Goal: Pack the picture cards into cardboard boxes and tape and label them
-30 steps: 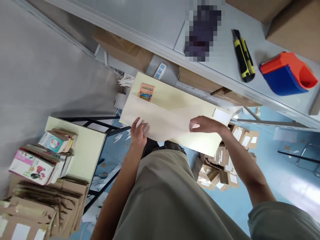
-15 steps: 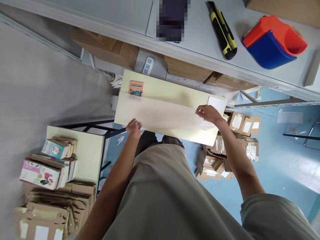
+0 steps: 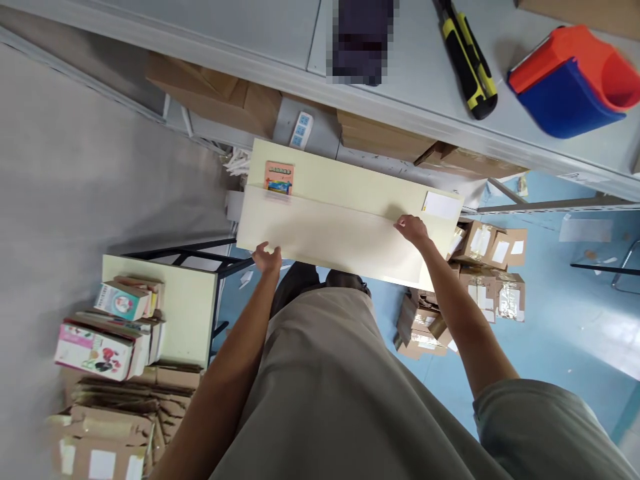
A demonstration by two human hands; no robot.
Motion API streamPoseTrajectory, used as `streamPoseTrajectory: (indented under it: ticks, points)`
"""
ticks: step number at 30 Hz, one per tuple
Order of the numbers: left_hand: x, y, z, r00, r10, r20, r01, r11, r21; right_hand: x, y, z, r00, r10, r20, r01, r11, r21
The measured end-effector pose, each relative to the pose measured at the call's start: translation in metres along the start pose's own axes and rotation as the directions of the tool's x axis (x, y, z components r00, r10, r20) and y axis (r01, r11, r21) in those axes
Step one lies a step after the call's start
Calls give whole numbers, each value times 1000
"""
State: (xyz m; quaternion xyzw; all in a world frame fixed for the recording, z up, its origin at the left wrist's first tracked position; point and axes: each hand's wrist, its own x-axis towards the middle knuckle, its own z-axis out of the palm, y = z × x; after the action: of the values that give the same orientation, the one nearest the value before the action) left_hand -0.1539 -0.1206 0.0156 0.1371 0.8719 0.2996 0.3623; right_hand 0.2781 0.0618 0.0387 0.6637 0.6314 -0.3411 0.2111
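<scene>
A thin translucent plastic sheet lies along the near side of a pale yellow tabletop. Its far left part covers the lower edge of a small orange booklet. At the sheet's near left edge is my left hand, with thumb and fingers apart. My right hand has its fingers pinched together at the far edge of the sheet, toward the right end. A white paper card rests on the tabletop just beyond my right hand.
Above stands a grey workbench with a yellow-black utility knife and a red-blue tape dispenser. Book stacks and flattened cartons are at left. Cardboard boxes lie on the blue floor at right. A power strip is behind.
The sheet now lies flatter and straighter, its right end spread out near me. My right hand has drawn slightly nearer and closed more; my left hand's fingers have spread.
</scene>
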Motion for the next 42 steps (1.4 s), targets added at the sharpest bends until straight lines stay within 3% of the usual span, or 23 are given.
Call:
streamPoseTrajectory:
  ticks: [2, 4, 7, 10, 12, 14, 19, 22, 26, 29, 33, 39, 42]
  points:
    - [5, 3, -9, 984, 175, 34, -178, 945, 275, 3, -1, 7, 999, 46, -10, -46, 999, -14]
    - [12, 7, -15, 924, 319, 211, -382, 781, 493, 3, -5, 13, 996, 71, -47, -72, 997, -35]
    - [26, 12, -19, 818, 353, 454, -569, 606, 555, -7, -19, 21, 975, 54, -217, -67, 996, -52]
    - [40, 12, -20, 768, 324, 552, -629, 537, 561, -22, -52, 32, 931, 49, -362, -49, 999, 9]
    - [47, 10, -22, 744, 326, 583, -656, 519, 548, -31, -86, 45, 943, 49, -328, -6, 991, 131]
    - [53, 7, -27, 730, 348, 589, -671, 528, 520, -36, -129, 64, 979, 16, -205, 49, 950, 308]
    - [77, 15, -40, 697, 369, 615, -683, 603, 412, -24, -254, 117, 992, -117, 56, 39, 681, 731]
    - [100, 32, -40, 711, 329, 621, -644, 659, 388, -4, -312, 135, 989, -110, 102, -24, 553, 833]
    - [135, 61, -32, 747, 348, 566, -585, 748, 313, 19, -350, 140, 982, -9, 188, -159, 495, 854]
    - [154, 85, -21, 757, 415, 506, -582, 779, 232, 26, -355, 141, 971, 65, 231, -232, 499, 835]
    - [169, 113, 1, 790, 430, 437, -552, 809, 202, 27, -351, 148, 969, 90, 229, -243, 498, 832]
    - [194, 130, 36, 899, 267, 349, -355, 908, 222, 27, -349, 153, 968, 95, 233, -251, 444, 860]
    - [208, 131, 41, 888, 246, 389, -335, 925, 181, 28, -349, 151, 966, 94, 241, -257, 443, 859]
